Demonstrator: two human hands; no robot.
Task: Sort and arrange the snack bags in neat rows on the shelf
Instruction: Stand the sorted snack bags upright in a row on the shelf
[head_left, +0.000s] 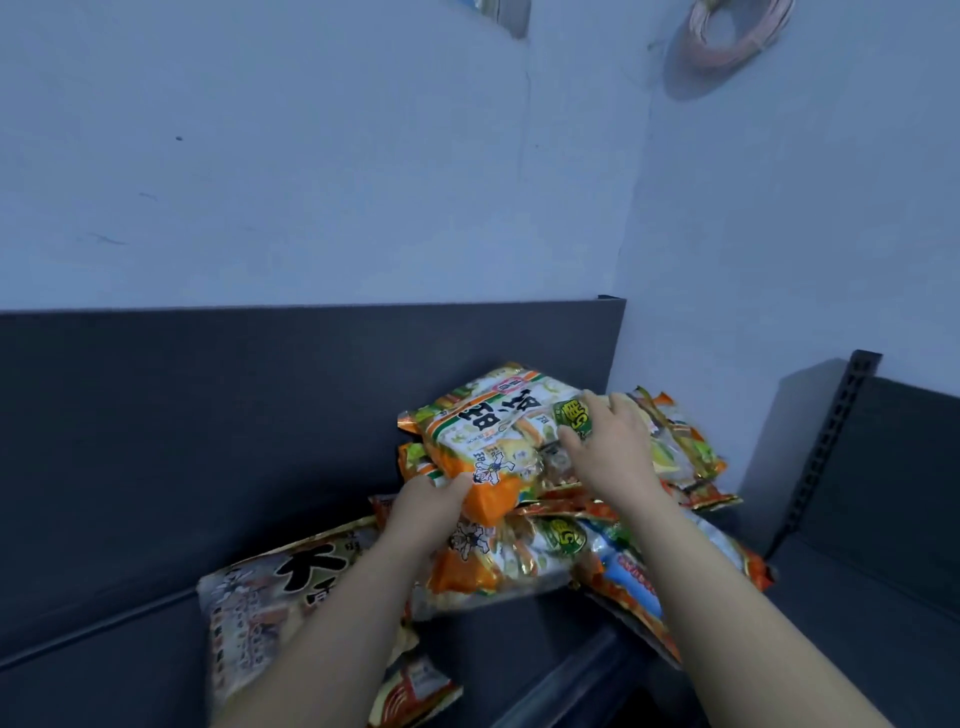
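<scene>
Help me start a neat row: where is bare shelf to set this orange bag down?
Bare shelf lies left of the brown bag and pile, along the back panel; the neighbouring shelf at right is bare. The right corner is crowded with overlapping bags.

I get a single head view, looking forward and down along both arms (727, 597), close in; the shelf (130, 597) lies under the fingers (621, 405), the wall (311, 182) beyond them
</scene>
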